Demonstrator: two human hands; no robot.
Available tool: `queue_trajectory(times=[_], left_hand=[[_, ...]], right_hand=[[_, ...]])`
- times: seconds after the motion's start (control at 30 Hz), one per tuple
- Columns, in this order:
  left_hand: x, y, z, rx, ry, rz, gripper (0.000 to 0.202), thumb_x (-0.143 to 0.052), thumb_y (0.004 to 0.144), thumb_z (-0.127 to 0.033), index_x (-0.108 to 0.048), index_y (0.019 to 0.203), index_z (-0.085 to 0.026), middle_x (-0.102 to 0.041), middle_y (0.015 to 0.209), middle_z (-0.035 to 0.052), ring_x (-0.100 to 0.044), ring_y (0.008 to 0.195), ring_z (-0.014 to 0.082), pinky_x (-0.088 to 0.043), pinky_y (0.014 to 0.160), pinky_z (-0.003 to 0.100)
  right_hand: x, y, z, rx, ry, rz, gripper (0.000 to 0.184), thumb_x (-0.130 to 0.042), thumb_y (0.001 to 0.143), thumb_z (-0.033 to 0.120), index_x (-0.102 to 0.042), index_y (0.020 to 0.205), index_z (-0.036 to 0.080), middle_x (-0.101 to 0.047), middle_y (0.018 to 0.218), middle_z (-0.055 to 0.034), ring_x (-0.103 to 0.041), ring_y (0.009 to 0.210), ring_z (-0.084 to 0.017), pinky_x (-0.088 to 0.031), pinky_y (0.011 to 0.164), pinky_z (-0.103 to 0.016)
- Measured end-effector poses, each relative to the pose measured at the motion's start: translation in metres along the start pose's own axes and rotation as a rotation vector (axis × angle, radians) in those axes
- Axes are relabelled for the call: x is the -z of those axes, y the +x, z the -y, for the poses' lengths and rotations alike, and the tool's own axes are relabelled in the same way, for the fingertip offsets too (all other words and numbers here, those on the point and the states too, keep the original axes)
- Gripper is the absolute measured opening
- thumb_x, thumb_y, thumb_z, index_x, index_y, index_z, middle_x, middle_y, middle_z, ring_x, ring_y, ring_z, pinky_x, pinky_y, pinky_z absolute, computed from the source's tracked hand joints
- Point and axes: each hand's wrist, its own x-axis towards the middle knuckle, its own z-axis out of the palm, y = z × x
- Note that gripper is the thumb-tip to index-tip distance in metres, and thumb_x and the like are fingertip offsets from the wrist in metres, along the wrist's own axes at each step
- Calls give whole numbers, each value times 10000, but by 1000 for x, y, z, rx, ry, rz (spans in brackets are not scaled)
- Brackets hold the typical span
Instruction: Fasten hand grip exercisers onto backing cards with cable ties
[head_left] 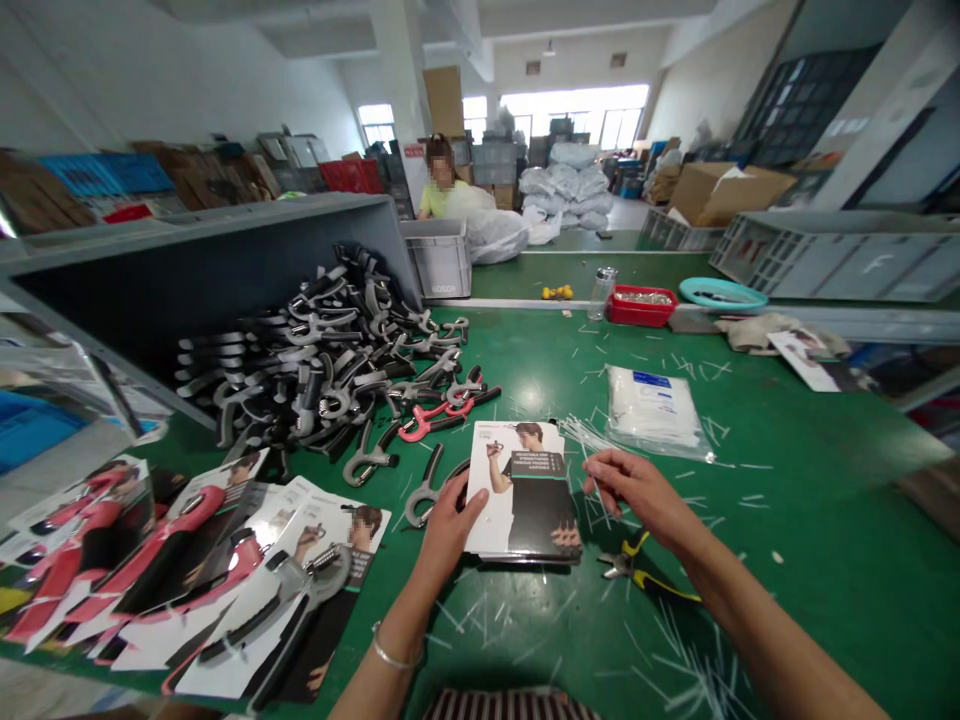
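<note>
Head: left hand (450, 518) clasped on cards (536, 515)

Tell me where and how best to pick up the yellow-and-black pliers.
Best gripped, I'd judge, around the handles, coming from the right and slightly above. The pliers lie on the green table with their metal jaws toward the left and the handles spread toward the right, partly hidden by the right forearm.

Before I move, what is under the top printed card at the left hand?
Edges of more cards show beneath the top card, above the green tabletop. Most of their faces and the tabletop directly below are covered.
</note>
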Motion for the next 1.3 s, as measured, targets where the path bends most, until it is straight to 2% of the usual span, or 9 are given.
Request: queue_trajectory(times=[0.2,0.37,0.47,0.6,0.8,0.9,1.03,1.17,1.3], left_hand=[[-2,-2,1,4,-7,-7,459,-625,866,-424,-616,1275,-216,-651,1252,95,-582,1156,269,-428,1005,402],[-17,-4,-7,-118,190,-111,361,-598,878,-383,-658,1191,-214,-637,1195,100,-547,1161,275,-367,1056,443],[-21,-3,-8,-131,242,-133,362,-604,870,-380,-669,1186,-217,-637,1168,104,-541,1155,284,-361,1057,460],[-6,-1,-8,-45,65,-76,399,-642,839,-379,-671,1193,-198,-642,1227,108,-580,1129,270,-425,999,407],[23,-3,-16,160,-216,-93,507,-696,784,-408,-635,1233,-180,-718,1120,77,-673,902,223,-519,776,310],[23,-3,-13,216,-324,-42,518,-726,755,-398,-641,1216,-175,-729,1096,72,-684,851,206,-525,731,287],[23,-3,-9,229,-427,-13,536,-740,749,-393,-634,1232,-186,-732,1092,72,-690,837,197,-530,712,278],[33,-6,-9,258,-472,-43,562,-767,715,-378,-641,1220,-167,-736,1078,83,-694,808,196,-530,702,277],[43,-9,-10,281,-465,-79,567,-786,690,-371,-648,1197,-158,-746,1037,73,-691,780,189,-520,683,267]], right_hand=[[-8,-4,-10,-22,156,36,339,-651,864,515,-598,883,181,-640,739,11,-414,459,-55,-345,440,-204],[-17,-3,-13,-23,255,78,314,-679,861,484,-572,839,189,-497,583,71,-331,436,-54,-326,431,-204],[-19,-2,-12,15,192,45,312,-655,876,496,-613,891,187,-576,648,40,-360,447,-58,-335,440,-210],[-16,-4,-6,77,89,10,323,-620,897,509,-632,990,199,-662,816,-10,-453,502,-69,-374,476,-217],[-17,-7,0,56,70,-66,327,-612,899,518,-623,999,207,-529,670,36,-397,470,-77,-351,421,-210],[-25,-5,1,83,7,-37,337,-585,908,530,-645,1010,215,-604,728,8,-423,468,-82,-375,426,-223],[-36,-3,4,160,-85,-68,328,-570,919,516,-677,1036,229,-678,861,-29,-551,556,-112,-482,538,-256],[-46,4,10,199,49,-122,315,-572,924,503,-629,1074,232,-695,846,-35,-607,550,-125,-514,533,-269],[-74,17,20,251,107,-73,276,-586,919,492,-570,989,225,-706,842,-37,-670,594,-144,-543,552,-272]])
